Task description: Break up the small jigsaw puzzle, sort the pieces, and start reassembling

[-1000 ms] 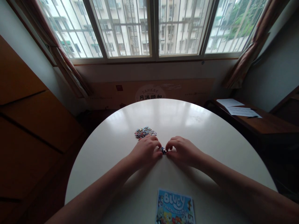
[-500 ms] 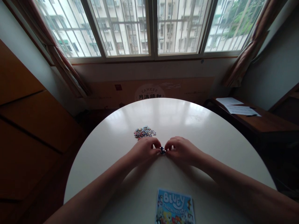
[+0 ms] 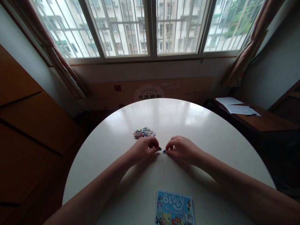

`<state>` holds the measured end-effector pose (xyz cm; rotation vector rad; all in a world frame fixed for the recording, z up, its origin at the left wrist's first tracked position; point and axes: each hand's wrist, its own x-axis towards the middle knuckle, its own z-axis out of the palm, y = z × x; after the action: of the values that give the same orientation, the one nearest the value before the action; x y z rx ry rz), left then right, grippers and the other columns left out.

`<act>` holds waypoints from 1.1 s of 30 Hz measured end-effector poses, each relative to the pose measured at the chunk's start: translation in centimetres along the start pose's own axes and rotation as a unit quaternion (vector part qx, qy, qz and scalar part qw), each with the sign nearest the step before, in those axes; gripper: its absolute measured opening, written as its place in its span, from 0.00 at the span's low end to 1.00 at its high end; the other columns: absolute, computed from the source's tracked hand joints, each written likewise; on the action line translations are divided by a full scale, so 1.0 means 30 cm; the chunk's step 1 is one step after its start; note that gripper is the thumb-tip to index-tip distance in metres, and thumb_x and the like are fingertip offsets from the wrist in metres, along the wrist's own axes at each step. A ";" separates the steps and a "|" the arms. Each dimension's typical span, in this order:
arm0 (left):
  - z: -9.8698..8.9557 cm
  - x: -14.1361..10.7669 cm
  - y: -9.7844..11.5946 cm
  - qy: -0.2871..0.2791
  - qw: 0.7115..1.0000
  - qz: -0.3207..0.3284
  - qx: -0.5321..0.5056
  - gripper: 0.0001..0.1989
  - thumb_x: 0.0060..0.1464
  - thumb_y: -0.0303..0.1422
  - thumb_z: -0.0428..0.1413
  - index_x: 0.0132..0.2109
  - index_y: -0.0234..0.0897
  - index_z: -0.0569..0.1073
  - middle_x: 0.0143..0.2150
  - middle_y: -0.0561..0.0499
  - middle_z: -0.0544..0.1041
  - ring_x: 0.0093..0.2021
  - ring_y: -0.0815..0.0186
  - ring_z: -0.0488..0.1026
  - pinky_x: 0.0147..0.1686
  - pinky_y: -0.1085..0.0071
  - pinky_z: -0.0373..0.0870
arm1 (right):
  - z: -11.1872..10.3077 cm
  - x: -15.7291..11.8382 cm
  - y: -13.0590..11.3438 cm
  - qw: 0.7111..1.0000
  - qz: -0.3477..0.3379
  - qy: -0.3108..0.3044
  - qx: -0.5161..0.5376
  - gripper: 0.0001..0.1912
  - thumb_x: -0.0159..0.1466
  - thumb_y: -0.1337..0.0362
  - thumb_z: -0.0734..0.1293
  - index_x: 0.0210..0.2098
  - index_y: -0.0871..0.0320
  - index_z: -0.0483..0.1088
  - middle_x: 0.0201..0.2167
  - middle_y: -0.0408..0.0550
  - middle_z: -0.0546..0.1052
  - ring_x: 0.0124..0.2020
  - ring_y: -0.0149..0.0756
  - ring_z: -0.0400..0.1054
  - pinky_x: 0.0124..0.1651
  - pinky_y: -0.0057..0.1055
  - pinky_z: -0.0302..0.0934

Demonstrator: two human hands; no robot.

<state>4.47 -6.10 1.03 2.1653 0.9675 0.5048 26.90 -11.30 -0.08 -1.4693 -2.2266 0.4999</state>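
Note:
Over the middle of the white round table, my left hand (image 3: 145,148) pinches a small dark jigsaw puzzle piece (image 3: 160,149) between thumb and fingertips. Facing it from the right, my right hand (image 3: 181,148) is closed on another dark blue and white puzzle piece (image 3: 164,152), at the tabletop. A narrow gap separates the two pieces. Just beyond my left hand lies a heap of mixed-colour puzzle pieces (image 3: 143,132). The printed faces of the held pieces are too small to make out.
A blue Bluey picture sheet or booklet (image 3: 174,207) lies at the near side of the white table (image 3: 98,150). To the right, a brown side table (image 3: 269,120) bears papers (image 3: 242,110) and a dark pen (image 3: 251,115). A barred window stands beyond.
The two puzzle pieces were together between my fingertips and are now apart. My left hand has drawn slightly left with its piece; my right hand has barely moved.

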 end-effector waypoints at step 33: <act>-0.038 -0.012 -0.022 0.055 0.974 -0.039 0.217 0.05 0.52 0.32 0.59 0.35 0.42 0.81 0.38 0.50 0.82 0.38 0.59 0.77 0.37 0.67 0.72 | -0.052 0.036 0.090 0.997 0.066 0.014 -0.046 0.10 0.65 0.59 0.67 0.31 0.57 0.76 0.33 0.48 0.77 0.34 0.36 0.69 0.35 0.30 0.57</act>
<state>3.23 -5.56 1.31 2.4895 1.3187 0.4042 29.45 -9.19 0.02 -1.6683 -2.1665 0.4214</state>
